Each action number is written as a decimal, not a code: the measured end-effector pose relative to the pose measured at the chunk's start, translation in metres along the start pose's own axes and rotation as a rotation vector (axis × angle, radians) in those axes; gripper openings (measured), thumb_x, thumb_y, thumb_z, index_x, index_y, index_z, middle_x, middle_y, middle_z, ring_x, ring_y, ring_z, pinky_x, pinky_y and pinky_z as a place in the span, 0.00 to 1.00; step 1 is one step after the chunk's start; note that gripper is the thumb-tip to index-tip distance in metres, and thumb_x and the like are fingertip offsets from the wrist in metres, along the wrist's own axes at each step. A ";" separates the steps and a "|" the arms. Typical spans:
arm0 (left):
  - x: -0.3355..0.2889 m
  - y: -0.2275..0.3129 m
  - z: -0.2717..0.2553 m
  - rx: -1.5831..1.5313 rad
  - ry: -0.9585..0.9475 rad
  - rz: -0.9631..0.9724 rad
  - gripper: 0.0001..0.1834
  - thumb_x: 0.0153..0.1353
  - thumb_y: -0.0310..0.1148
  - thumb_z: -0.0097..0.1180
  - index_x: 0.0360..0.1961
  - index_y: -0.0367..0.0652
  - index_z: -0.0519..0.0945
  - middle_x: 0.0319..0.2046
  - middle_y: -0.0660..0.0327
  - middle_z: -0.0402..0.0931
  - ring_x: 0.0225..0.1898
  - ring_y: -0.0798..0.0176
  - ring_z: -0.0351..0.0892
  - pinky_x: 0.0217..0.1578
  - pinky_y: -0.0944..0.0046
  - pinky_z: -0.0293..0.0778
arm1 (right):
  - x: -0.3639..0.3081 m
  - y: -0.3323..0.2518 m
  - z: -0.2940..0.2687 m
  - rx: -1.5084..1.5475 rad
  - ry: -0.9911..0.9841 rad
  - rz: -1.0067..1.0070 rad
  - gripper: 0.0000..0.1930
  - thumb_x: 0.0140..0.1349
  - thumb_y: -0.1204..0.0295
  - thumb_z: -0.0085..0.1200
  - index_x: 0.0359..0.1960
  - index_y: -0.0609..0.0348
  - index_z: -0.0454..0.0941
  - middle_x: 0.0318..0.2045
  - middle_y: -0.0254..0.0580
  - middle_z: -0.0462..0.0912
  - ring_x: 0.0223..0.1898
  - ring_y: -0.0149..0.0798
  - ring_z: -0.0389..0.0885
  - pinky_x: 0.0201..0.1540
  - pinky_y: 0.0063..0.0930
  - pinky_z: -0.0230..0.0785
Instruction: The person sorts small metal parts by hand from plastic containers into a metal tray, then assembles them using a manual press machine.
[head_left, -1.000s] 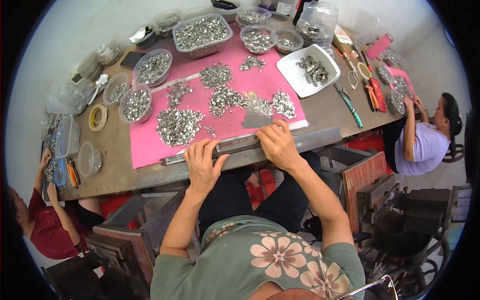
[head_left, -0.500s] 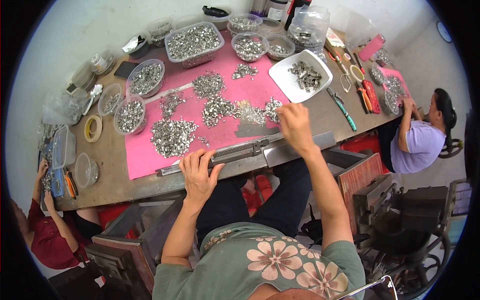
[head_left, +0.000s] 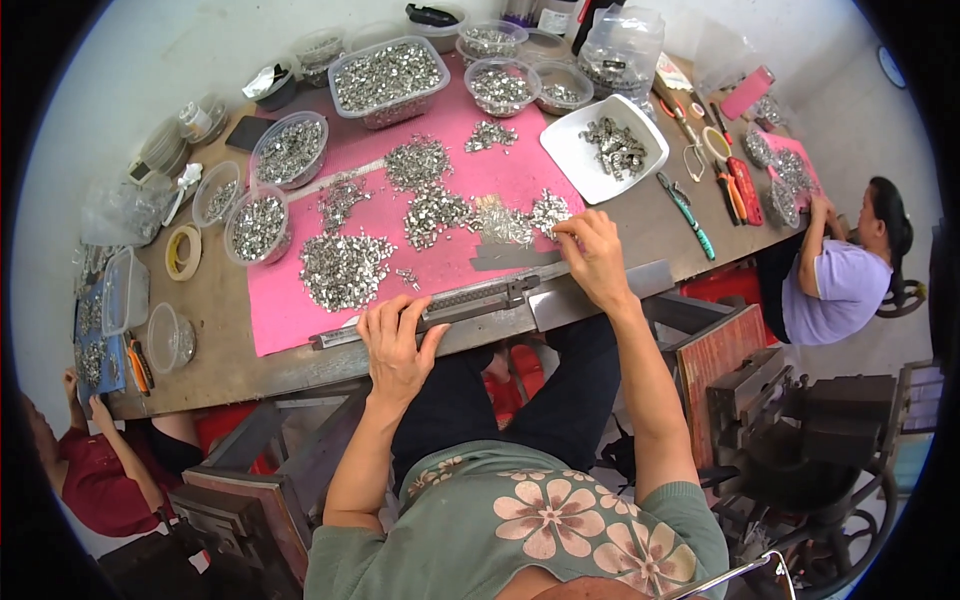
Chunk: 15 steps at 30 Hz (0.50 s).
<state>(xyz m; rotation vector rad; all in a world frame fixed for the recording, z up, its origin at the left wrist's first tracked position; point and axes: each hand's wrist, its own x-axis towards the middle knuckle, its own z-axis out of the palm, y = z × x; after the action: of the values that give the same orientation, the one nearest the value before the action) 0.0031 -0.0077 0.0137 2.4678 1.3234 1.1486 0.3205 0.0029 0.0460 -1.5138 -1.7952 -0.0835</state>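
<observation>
Along the table's front edge lies a long, narrow metal fixture [head_left: 480, 303] with a textured strip. My left hand [head_left: 396, 345] is laid over its left part, fingers curled across it and thumb on the near side. My right hand [head_left: 597, 262] is at the fixture's right end, thumb and fingertips pinched together beside a small pile of shiny metal pieces [head_left: 549, 212]; anything between them is too small to make out. Just left are thin pin-like pieces [head_left: 505, 227] and a flat grey strip [head_left: 515, 257]. More metal pieces [head_left: 345, 270] are heaped on the pink sheet [head_left: 285, 317].
A white tray [head_left: 566, 165] holds darker linked metal pieces. Tubs of metal parts [head_left: 388, 78] stand along the back. Right are a teal-handled tool [head_left: 688, 222] and pliers [head_left: 730, 195]; left, a tape roll [head_left: 183, 252]. Co-workers sit at the left [head_left: 110, 485] and right [head_left: 840, 275].
My right hand has come slightly down and towards me from the small pile, its fingers now pinched lower. My left hand stays on the fixture. The left co-worker's hands have shifted nearer their table edge.
</observation>
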 end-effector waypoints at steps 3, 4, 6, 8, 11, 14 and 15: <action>0.003 0.003 -0.003 -0.003 0.011 0.017 0.26 0.53 0.40 0.73 0.52 0.46 0.82 0.48 0.59 0.76 0.52 0.53 0.72 0.58 0.48 0.59 | -0.001 0.000 0.002 -0.030 -0.005 -0.006 0.05 0.59 0.79 0.63 0.36 0.56 0.84 0.32 0.37 0.79 0.39 0.43 0.76 0.44 0.37 0.64; 0.005 0.005 -0.005 0.005 0.004 0.000 0.26 0.53 0.40 0.73 0.52 0.46 0.82 0.48 0.59 0.76 0.52 0.53 0.72 0.58 0.48 0.59 | -0.001 -0.001 0.003 -0.027 -0.026 -0.037 0.05 0.59 0.79 0.63 0.36 0.56 0.84 0.32 0.37 0.79 0.39 0.43 0.76 0.44 0.37 0.64; 0.010 0.010 -0.009 -0.069 -0.018 -0.011 0.26 0.53 0.40 0.74 0.52 0.46 0.82 0.48 0.59 0.76 0.52 0.53 0.72 0.59 0.48 0.59 | -0.001 -0.003 0.005 -0.053 -0.046 -0.005 0.06 0.59 0.78 0.63 0.38 0.56 0.85 0.31 0.37 0.78 0.39 0.43 0.75 0.44 0.37 0.64; 0.023 0.015 -0.007 -0.085 -0.061 0.017 0.25 0.55 0.39 0.72 0.53 0.46 0.82 0.49 0.59 0.77 0.54 0.53 0.72 0.60 0.47 0.58 | 0.000 -0.004 0.008 -0.094 -0.033 -0.006 0.07 0.59 0.76 0.64 0.40 0.56 0.84 0.33 0.38 0.77 0.40 0.44 0.75 0.44 0.38 0.64; 0.056 0.024 0.014 -0.089 -0.106 0.137 0.25 0.60 0.38 0.68 0.58 0.44 0.80 0.56 0.60 0.76 0.60 0.50 0.70 0.64 0.41 0.55 | 0.001 -0.006 0.014 -0.193 -0.011 0.004 0.09 0.59 0.76 0.64 0.42 0.55 0.84 0.35 0.38 0.77 0.41 0.44 0.75 0.44 0.38 0.64; 0.090 0.038 0.049 -0.048 -0.205 0.227 0.26 0.66 0.37 0.61 0.64 0.43 0.76 0.66 0.59 0.70 0.69 0.45 0.63 0.67 0.30 0.49 | -0.004 -0.007 0.017 -0.178 -0.051 -0.002 0.09 0.61 0.76 0.61 0.43 0.55 0.82 0.36 0.41 0.76 0.42 0.46 0.74 0.48 0.41 0.64; 0.098 0.042 0.059 -0.032 -0.291 0.238 0.27 0.69 0.37 0.58 0.68 0.43 0.73 0.72 0.59 0.66 0.74 0.42 0.57 0.68 0.24 0.45 | -0.006 -0.007 0.017 -0.178 -0.052 0.000 0.09 0.61 0.76 0.61 0.43 0.55 0.82 0.36 0.41 0.76 0.42 0.46 0.74 0.48 0.41 0.64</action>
<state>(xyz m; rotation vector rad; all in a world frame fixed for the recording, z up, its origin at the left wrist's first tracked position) 0.1031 0.0548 0.0452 2.6955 0.9471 0.7985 0.3057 0.0042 0.0334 -1.6530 -1.8698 -0.2107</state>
